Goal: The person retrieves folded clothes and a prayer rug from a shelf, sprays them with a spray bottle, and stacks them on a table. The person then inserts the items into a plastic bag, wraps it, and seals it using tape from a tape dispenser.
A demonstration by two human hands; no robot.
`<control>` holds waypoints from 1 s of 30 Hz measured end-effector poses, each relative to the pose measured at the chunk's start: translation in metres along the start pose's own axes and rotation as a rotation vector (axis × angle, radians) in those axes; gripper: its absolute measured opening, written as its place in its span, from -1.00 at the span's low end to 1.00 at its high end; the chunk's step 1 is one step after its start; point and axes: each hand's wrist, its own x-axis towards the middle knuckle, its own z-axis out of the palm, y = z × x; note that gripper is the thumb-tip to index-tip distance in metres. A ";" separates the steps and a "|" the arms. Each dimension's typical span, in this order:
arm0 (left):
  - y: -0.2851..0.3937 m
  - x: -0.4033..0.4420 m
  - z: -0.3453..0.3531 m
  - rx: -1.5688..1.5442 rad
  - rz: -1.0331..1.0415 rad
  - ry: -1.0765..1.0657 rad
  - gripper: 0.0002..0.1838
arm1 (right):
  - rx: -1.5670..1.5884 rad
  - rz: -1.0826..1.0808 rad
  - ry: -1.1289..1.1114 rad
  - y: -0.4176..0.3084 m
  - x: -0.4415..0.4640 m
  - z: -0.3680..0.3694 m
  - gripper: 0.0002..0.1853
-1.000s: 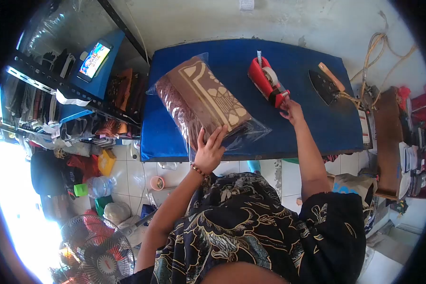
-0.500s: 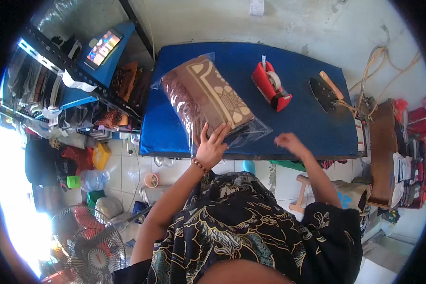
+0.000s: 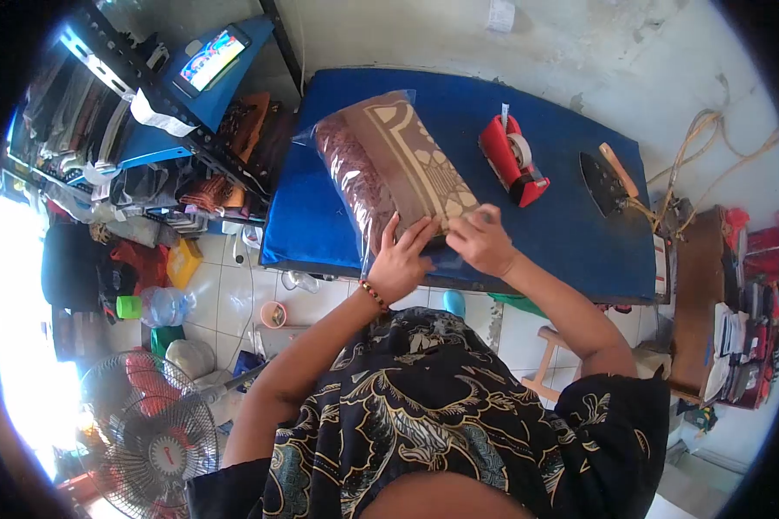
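A folded brown-and-cream patterned cloth [image 3: 398, 156] lies slantwise on the blue-covered table [image 3: 563, 242] inside a clear plastic bag [image 3: 348, 186]. My left hand [image 3: 400, 262] rests on the bag's near end, fingers spread and lying on the plastic. Beside it, my right hand [image 3: 483, 242] has its fingers closed in a pinch at the bag's near right corner. The pinched edge itself is mostly hidden by the fingers. To the right of the bag sits a red tape dispenser [image 3: 509, 160] with a roll of clear tape.
An iron [image 3: 603, 183] with a wooden handle lies at the table's right end, its cord running to the wall. Left of the table, a shelf [image 3: 177, 112] holds a lit phone [image 3: 212, 60] and bagged cloths. A fan [image 3: 156, 441] stands at lower left.
My right hand has moved left from above the table's front edge to the bag's corner, where its fingers have closed. My left hand stays on the bag. The view has shifted slightly.
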 end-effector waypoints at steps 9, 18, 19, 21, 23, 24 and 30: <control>0.010 0.008 -0.009 -0.135 -0.049 0.206 -0.74 | 0.867 0.736 0.010 -0.013 -0.018 -0.009 -0.64; 0.009 0.021 -0.031 -0.478 -0.164 0.186 -0.54 | 1.344 1.056 0.118 -0.036 -0.018 -0.008 -0.69; 0.008 0.021 -0.029 -0.505 -0.176 0.205 -0.57 | 1.365 1.066 0.124 -0.037 -0.018 -0.004 -0.69; 0.006 0.021 -0.023 -0.559 -0.200 0.246 -0.64 | 1.365 1.070 0.123 -0.038 -0.017 -0.001 -0.68; 0.006 0.020 -0.022 -0.590 -0.211 0.256 -0.68 | 1.323 1.060 0.108 -0.039 -0.016 0.000 -0.66; 0.005 0.019 -0.022 -0.606 -0.217 0.262 -0.70 | 1.318 1.081 0.103 -0.040 -0.014 -0.001 -0.66; 0.008 0.017 -0.024 -0.625 -0.236 0.311 -0.74 | 1.285 1.117 0.090 -0.043 -0.007 -0.003 -0.61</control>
